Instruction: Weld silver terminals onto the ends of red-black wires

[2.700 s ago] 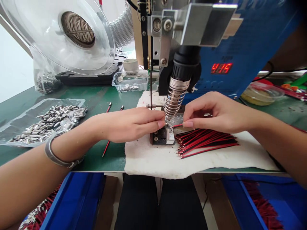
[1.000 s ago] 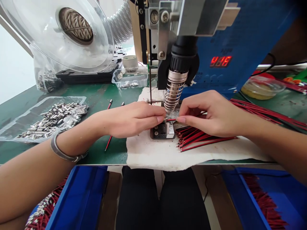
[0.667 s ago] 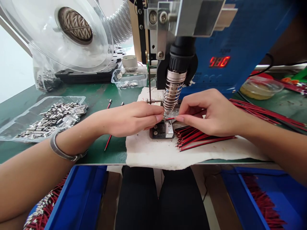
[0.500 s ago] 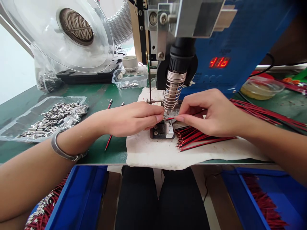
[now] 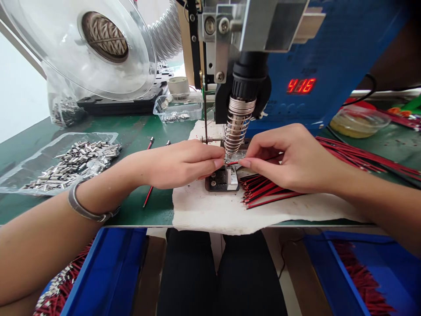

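My right hand [image 5: 289,156] is closed in a pinch on a red-and-black wire [image 5: 233,163], whose end reaches under the soldering iron [image 5: 239,118] with a spring around it. My left hand [image 5: 187,163] is closed just left of the iron's tip, fingertips pressed together. What it pinches is hidden behind the fingers. Below the tip stands a small metal fixture [image 5: 232,179] on a dark base. Beside it, under my right hand, a bundle of red-and-black wires [image 5: 263,189] lies on a white cloth [image 5: 210,215].
A clear tray [image 5: 113,137] of small metal cylinders stands at left. Wires with metal ends [image 5: 148,196] lie by my left hand. Behind are a clear fume hood [image 5: 59,44] and a blue machine [image 5: 332,52] with a red display. Blue bins [image 5: 108,272] sit below the table edge.
Both hands hold almost the same place. The wire's visible part has dipped very slightly near the iron's tip. The red digits on the display now read 416.
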